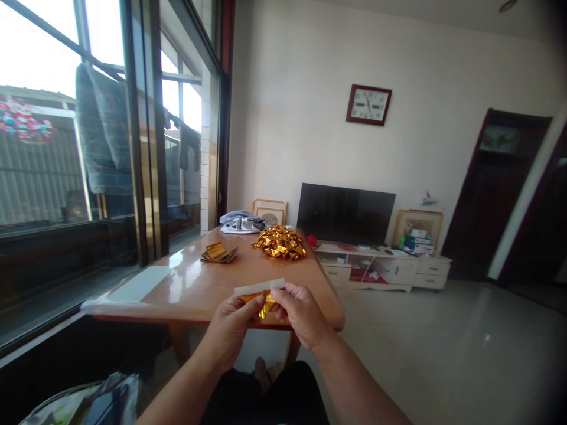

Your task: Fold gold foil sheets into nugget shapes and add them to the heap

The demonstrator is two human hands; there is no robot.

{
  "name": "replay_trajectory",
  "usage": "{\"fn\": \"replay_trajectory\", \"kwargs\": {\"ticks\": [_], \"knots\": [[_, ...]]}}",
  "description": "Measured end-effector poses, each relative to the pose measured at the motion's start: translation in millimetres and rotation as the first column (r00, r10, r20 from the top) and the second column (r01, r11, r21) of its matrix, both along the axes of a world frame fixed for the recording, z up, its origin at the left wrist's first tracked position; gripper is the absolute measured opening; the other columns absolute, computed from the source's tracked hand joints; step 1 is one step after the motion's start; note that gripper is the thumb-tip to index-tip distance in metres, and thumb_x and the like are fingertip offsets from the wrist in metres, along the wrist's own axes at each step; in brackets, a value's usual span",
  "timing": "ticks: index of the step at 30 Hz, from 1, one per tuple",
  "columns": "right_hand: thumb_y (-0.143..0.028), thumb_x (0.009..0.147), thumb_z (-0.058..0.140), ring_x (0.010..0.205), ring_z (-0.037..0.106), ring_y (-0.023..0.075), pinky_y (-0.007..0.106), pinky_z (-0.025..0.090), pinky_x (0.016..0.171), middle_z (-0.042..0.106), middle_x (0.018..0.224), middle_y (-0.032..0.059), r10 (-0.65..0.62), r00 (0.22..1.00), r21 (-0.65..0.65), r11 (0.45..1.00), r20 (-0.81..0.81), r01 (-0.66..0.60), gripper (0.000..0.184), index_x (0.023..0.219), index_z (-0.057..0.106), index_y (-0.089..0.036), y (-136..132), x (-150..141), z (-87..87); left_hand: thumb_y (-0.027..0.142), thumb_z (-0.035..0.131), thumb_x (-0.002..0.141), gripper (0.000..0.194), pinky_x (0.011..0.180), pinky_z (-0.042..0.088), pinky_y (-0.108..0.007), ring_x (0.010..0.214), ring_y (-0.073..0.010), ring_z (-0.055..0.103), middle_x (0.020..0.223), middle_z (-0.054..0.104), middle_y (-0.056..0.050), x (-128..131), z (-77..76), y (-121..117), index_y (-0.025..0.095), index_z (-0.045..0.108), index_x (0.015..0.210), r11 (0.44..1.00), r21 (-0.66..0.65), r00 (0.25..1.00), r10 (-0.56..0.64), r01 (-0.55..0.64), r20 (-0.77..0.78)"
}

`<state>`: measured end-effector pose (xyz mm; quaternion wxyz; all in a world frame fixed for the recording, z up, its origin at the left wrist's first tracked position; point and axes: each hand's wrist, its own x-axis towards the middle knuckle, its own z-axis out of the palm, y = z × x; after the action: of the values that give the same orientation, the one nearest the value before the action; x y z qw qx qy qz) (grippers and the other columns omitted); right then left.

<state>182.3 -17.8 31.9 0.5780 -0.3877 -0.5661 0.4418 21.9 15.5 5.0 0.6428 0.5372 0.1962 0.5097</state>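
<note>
The gold foil is crumpled into a narrow strip between my two hands, just above the near edge of the bench. A white strip lies along its top edge. My left hand pinches the pair from one side and my right hand from the other, with the hands nearly meeting. The fingers of both hands are drawn narrow and closed on the foil and white strip, though I can't make out exactly where each fingertip lands.

Farther along the bench, a small stack of foil squares lies to the left, with a heap of folded gold foil just beside it to the right. Behind them sits a rumpled cloth, and a picture frame stands beyond the bench's far end.

Below my hands I can see dark trousers and a bare foot. To the left is a window with clothes hanging outside. Across the room, a TV stands on a low cabinet under a wall clock.
</note>
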Motion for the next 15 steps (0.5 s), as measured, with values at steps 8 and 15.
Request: {"fn": "replay_trajectory", "kwargs": {"ticks": [8, 15], "knots": [[-0.048, 0.09, 0.063, 0.055, 0.053, 0.0097, 0.021, 0.039, 0.051, 0.063, 0.067, 0.0009, -0.06, 0.995, -0.013, 0.998, 0.074, 0.061, 0.034, 0.081, 0.066, -0.015, 5.1, 2.5, -5.2, 0.037, 0.077, 0.083, 0.025, 0.07, 0.042, -0.027, 0.074, -0.0161, 0.058, 0.083, 0.071, -0.006, -0.9, -0.7, 1.7, 0.015, 0.077, 0.095, 0.993, 0.057, 0.993, 0.106, -0.102, -0.061], [-0.054, 0.093, 0.057, 0.051, 0.054, 0.01, 0.021, 0.039, 0.049, 0.064, 0.066, 0.0022, 0.068, 0.989, -0.077, 0.995, 0.135, -0.058, 0.042, 0.078, 0.064, -0.015, 2.4, -1.7, -10.9, 0.038, 0.078, 0.08, 0.023, 0.061, 0.038, -0.024, 0.062, -0.0105, 0.049, 0.071, 0.065, 0.0, -0.2, 1.0, 3.7, 0.015, 0.075, 0.083, 0.977, -0.01, 0.977, 0.212, -0.212, -0.017]]}}
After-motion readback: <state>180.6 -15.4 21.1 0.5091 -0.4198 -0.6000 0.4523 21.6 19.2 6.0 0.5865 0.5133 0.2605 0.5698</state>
